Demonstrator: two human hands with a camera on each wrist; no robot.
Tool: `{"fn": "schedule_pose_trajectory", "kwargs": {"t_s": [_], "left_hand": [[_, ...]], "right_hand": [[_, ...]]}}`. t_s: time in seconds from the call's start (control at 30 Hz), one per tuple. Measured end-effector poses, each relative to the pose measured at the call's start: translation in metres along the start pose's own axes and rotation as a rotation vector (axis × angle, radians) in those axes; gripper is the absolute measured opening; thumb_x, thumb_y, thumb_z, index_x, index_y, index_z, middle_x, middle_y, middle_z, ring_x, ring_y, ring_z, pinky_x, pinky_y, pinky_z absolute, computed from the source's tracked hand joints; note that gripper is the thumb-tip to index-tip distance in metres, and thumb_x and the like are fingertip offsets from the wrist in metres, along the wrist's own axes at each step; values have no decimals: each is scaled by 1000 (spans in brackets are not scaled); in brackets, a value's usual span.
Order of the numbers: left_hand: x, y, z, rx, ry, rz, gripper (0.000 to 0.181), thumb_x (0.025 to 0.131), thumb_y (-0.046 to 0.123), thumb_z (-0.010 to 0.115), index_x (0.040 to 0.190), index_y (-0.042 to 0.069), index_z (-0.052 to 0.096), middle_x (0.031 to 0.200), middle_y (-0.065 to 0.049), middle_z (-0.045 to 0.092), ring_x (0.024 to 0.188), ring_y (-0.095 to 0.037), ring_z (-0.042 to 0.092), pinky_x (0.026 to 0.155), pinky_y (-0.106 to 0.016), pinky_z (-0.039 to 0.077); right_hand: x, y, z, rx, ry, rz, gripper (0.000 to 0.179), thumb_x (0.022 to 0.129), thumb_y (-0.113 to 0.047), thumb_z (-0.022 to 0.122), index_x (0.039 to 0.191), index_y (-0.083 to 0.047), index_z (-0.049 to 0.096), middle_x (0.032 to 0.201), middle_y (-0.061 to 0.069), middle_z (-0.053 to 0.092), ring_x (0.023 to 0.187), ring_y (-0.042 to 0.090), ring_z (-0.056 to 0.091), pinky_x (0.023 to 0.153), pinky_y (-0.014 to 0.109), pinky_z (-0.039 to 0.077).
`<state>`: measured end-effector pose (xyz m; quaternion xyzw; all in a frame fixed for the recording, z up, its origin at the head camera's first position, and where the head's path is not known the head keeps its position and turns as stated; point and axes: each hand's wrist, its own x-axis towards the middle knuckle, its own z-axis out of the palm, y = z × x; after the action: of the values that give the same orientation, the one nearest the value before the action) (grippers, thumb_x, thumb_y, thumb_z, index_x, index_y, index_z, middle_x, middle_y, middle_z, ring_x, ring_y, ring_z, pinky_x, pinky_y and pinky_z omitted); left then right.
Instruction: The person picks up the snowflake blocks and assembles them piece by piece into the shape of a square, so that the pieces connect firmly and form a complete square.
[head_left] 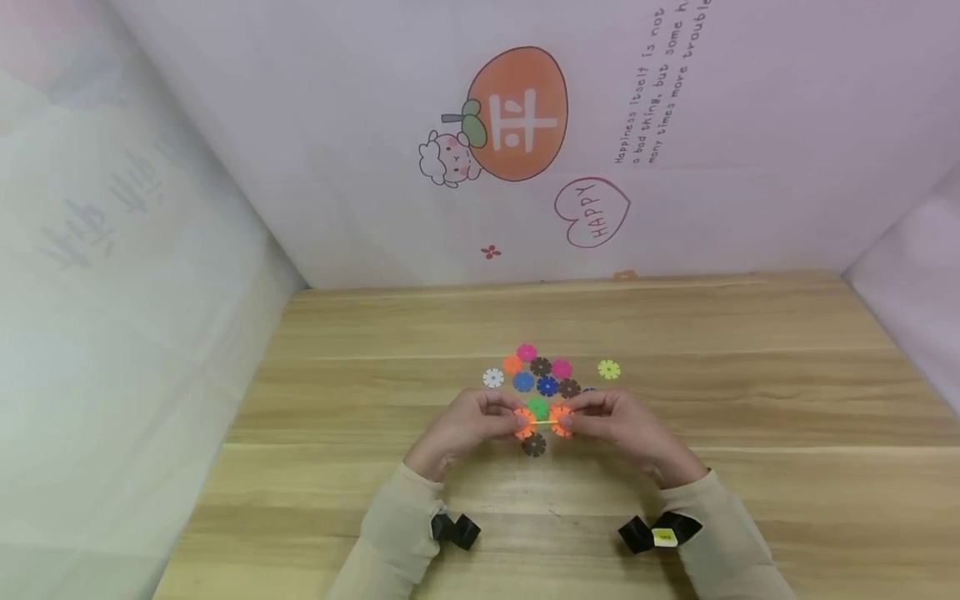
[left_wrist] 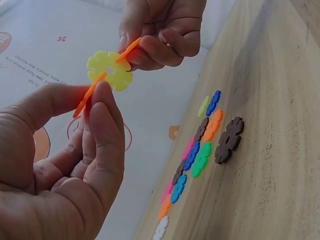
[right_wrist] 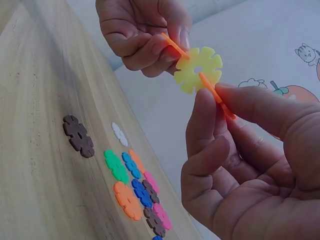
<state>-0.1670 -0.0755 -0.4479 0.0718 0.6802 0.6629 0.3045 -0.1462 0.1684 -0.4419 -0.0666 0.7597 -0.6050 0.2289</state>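
Two pinches, lower centre: left hand (head_left: 469, 419), right hand (head_left: 622, 422), each on an orange disc (left_wrist: 90, 95); twisting could unslot yellow disc (left_wrist: 102, 64).

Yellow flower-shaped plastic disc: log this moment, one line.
left hand: pinches orange flower-shaped plastic disc | right hand: pinches second orange flower-shaped plastic disc | yellow disc: bridging both, above wooden table

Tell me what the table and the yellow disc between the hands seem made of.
Yellow disc: probably plastic, smooth and matte, judging by its even color and clean-cut notches.
Table: wood or wood-look laminate, low sheen, going by its long grain streaks.
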Motion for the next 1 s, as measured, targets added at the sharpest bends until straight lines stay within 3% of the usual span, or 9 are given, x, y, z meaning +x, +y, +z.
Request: {"fn": "schedule_pose_trajectory", "kwargs": {"t_s": [0.2, 0.43, 0.67, 1.0], "left_hand": [[-1, 1, -2, 19, -12, 4, 22, 86, 14, 66, 105, 1, 64, 91, -5, 68, 84, -14, 65, 87, -43, 52], [-2, 5, -2, 188, -5, 42, 35, 87, 34, 65, 109, 6, 66, 100, -4, 67, 90, -14, 61, 86, -39, 50], [2, 2, 3, 248, -44, 99, 21, 84, 30, 69, 99, 14, 70, 98, -2, 68, 91, -16, 64, 81, -31, 52], [0, 1, 8, 245, -76, 100, 18, 85, 24, 69, 98, 13, 70, 92, -2, 69, 85, -15, 65, 78, -30, 52]], "right_hand": [[-1, -2, 0, 3, -5, -1, 35, 84, -29, 69, 107, -3, 67, 98, 5, 67, 90, 18, 64, 85, 41, 52], [-1, -4, 4, 20, -40, -12, 36, 83, -28, 70, 108, -3, 66, 102, 7, 66, 92, 20, 64, 87, 43, 51], [2, -2, 11, 11, -77, -40, 32, 84, -27, 70, 105, -4, 68, 105, 9, 67, 93, 20, 65, 85, 41, 52], [3, 0, 16, 1, -85, -49, 29, 82, -29, 71, 101, -8, 69, 99, 8, 67, 92, 23, 63, 82, 41, 52]]}}
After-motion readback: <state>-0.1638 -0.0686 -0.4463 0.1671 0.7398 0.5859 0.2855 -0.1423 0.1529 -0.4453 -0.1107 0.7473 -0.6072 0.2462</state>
